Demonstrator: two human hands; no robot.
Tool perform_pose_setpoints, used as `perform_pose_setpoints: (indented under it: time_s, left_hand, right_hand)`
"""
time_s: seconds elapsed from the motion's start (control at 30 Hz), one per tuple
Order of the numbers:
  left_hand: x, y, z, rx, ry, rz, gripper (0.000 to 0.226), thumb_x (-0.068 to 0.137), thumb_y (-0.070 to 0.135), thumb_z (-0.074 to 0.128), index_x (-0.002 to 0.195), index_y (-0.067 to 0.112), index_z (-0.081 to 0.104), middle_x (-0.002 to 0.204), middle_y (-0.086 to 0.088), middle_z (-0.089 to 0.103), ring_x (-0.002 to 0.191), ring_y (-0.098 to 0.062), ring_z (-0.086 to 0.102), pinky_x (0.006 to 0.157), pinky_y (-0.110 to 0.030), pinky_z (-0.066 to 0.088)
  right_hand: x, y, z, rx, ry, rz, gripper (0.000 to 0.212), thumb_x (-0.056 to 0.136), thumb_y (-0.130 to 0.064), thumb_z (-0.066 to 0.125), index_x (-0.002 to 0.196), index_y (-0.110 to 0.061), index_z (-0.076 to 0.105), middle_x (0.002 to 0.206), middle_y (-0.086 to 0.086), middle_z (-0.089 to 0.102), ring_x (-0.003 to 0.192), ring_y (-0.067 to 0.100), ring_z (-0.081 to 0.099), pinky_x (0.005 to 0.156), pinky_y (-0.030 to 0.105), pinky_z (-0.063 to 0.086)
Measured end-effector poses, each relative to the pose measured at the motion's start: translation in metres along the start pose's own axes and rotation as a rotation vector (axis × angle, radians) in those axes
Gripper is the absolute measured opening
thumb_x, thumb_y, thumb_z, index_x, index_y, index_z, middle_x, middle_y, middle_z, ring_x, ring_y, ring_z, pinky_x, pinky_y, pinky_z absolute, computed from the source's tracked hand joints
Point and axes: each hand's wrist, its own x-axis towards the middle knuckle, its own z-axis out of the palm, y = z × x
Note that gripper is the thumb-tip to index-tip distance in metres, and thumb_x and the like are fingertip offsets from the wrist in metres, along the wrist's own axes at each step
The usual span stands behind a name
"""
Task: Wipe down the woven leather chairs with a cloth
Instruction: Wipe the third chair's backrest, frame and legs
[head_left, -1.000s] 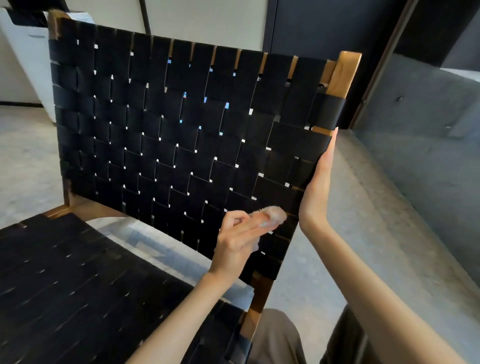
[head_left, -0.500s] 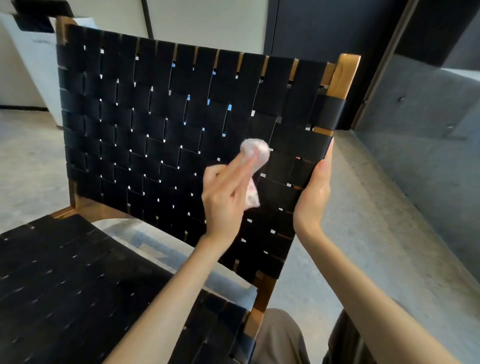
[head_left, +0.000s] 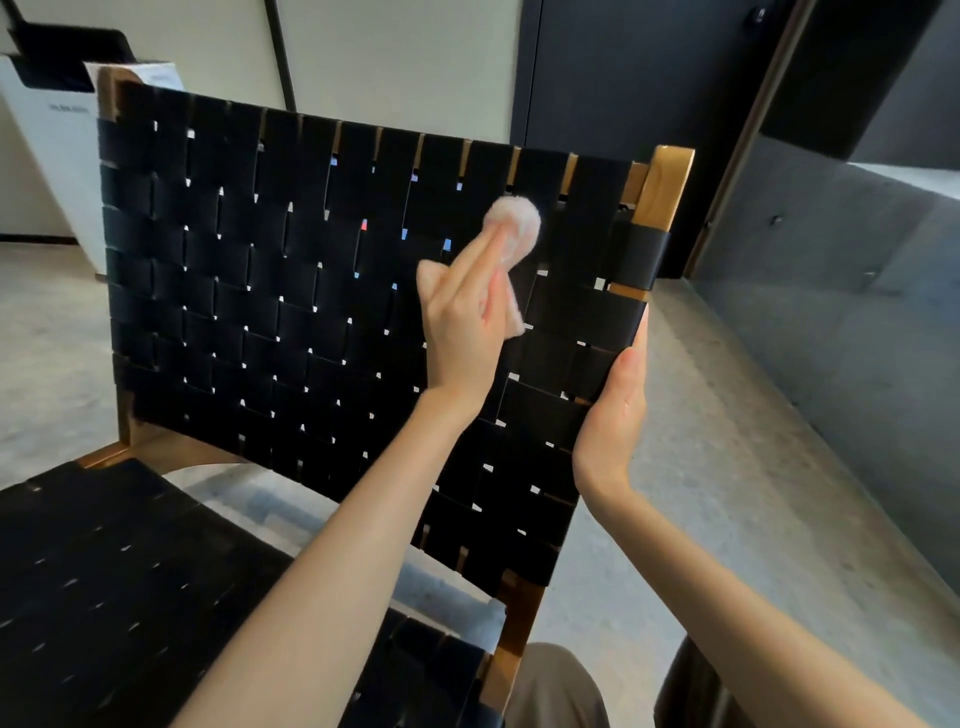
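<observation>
A chair with a black woven leather backrest (head_left: 270, 291) and a wooden frame (head_left: 662, 187) fills the view; its woven seat (head_left: 104, 597) lies at the lower left. My left hand (head_left: 462, 322) presses a small pale pink cloth (head_left: 514, 228) flat against the upper right part of the backrest, fingers stretched over it. My right hand (head_left: 613, 410) lies flat along the backrest's right edge, fingers straight and pointing up, bracing the frame. It holds no object.
A white appliance (head_left: 47, 156) stands behind the chair at the far left. A dark concrete wall (head_left: 831, 312) runs along the right, with a dark door panel behind. The floor (head_left: 701, 493) is grey concrete. My knee (head_left: 550, 686) shows at the bottom.
My left hand has swept the cloth up the backrest, from its lower right part to near the top right. My right hand has stayed on the right edge.
</observation>
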Motion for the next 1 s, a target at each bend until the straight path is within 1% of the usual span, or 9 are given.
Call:
perform_pose_setpoints:
  time_s: [0.17,0.27,0.43,0.5,0.53,0.6,0.67,0.83,1.0]
  left_hand:
    - [-0.109,-0.019,-0.026,0.057,-0.083,-0.113,0.037,0.095,0.02,0.052,0.131,0.013,0.058,0.126,0.0,0.064,0.083,-0.017,0.048,0.078,-0.008,0.039]
    - [-0.17,-0.032,-0.045,0.099,-0.166,-0.167,0.036,0.098,0.027,0.047,0.131,0.014,0.055,0.124,-0.002,0.066,0.08,-0.021,0.057,0.08,-0.008,0.039]
    - [-0.215,-0.037,-0.068,0.171,-0.214,-0.234,0.037,0.092,0.028,0.053,0.126,0.013,0.06,0.126,0.003,0.062,0.077,-0.01,0.046,0.063,-0.014,0.045]
    - [-0.221,-0.034,-0.074,0.169,-0.22,-0.27,0.036,0.09,0.024,0.058,0.124,0.014,0.063,0.116,-0.001,0.069,0.075,-0.01,0.047,0.064,-0.009,0.042]
    - [-0.22,-0.03,-0.077,0.136,-0.193,-0.348,0.037,0.088,0.022,0.062,0.124,0.015,0.063,0.103,-0.003,0.073,0.073,-0.01,0.047,0.064,-0.006,0.041]
    - [-0.203,-0.017,-0.08,0.014,-0.044,-0.57,0.043,0.083,0.02,0.065,0.126,0.02,0.06,0.081,-0.004,0.065,0.07,-0.011,0.045,0.063,-0.005,0.042]
    - [-0.16,-0.002,-0.076,-0.097,0.118,-0.676,0.043,0.087,0.018,0.064,0.129,0.021,0.055,0.084,-0.008,0.063,0.071,-0.012,0.047,0.066,-0.006,0.043]
    - [-0.013,0.016,-0.038,-0.185,0.277,-0.545,0.037,0.095,0.023,0.06,0.131,0.017,0.058,0.106,-0.003,0.071,0.079,-0.006,0.044,0.074,-0.001,0.035]
    - [0.057,0.04,0.008,-0.238,0.241,-0.304,0.031,0.09,0.021,0.066,0.12,0.013,0.068,0.118,0.002,0.069,0.076,-0.017,0.056,0.074,-0.003,0.032]
  right_hand:
    - [0.0,0.003,0.001,0.008,0.006,-0.024,0.061,0.095,-0.059,0.022,0.151,-0.038,0.023,0.153,-0.018,0.032,0.142,0.004,0.029,0.119,0.043,0.025]
    - [0.0,0.003,0.0,0.017,0.003,-0.026,0.058,0.098,-0.053,0.021,0.152,-0.032,0.022,0.155,-0.019,0.029,0.142,-0.001,0.025,0.12,0.037,0.021]
    - [-0.002,0.004,-0.001,0.032,0.011,-0.039,0.053,0.102,-0.041,0.02,0.153,-0.026,0.023,0.155,-0.016,0.029,0.142,-0.002,0.025,0.12,0.032,0.02]
    - [-0.002,0.003,0.0,0.023,0.01,-0.03,0.054,0.101,-0.042,0.021,0.153,-0.026,0.024,0.155,-0.016,0.029,0.141,-0.003,0.025,0.12,0.029,0.02]
    - [-0.002,0.003,0.0,0.021,0.01,-0.026,0.055,0.101,-0.043,0.021,0.153,-0.026,0.024,0.154,-0.017,0.029,0.141,-0.003,0.025,0.12,0.03,0.02]
    - [-0.003,0.002,0.0,0.019,0.017,-0.028,0.055,0.1,-0.044,0.021,0.152,-0.027,0.024,0.153,-0.02,0.03,0.141,-0.004,0.025,0.12,0.029,0.019]
    - [-0.003,0.001,0.0,0.01,0.023,-0.026,0.055,0.1,-0.044,0.021,0.152,-0.027,0.024,0.153,-0.02,0.029,0.141,-0.005,0.024,0.12,0.028,0.019]
    - [-0.004,0.001,-0.001,-0.023,0.015,-0.011,0.052,0.102,-0.045,0.02,0.152,-0.033,0.023,0.154,-0.019,0.029,0.141,0.0,0.027,0.12,0.035,0.023]
    - [-0.002,0.0,-0.001,-0.023,0.002,-0.012,0.058,0.095,-0.058,0.02,0.15,-0.041,0.023,0.153,-0.02,0.032,0.141,0.002,0.029,0.119,0.04,0.024]
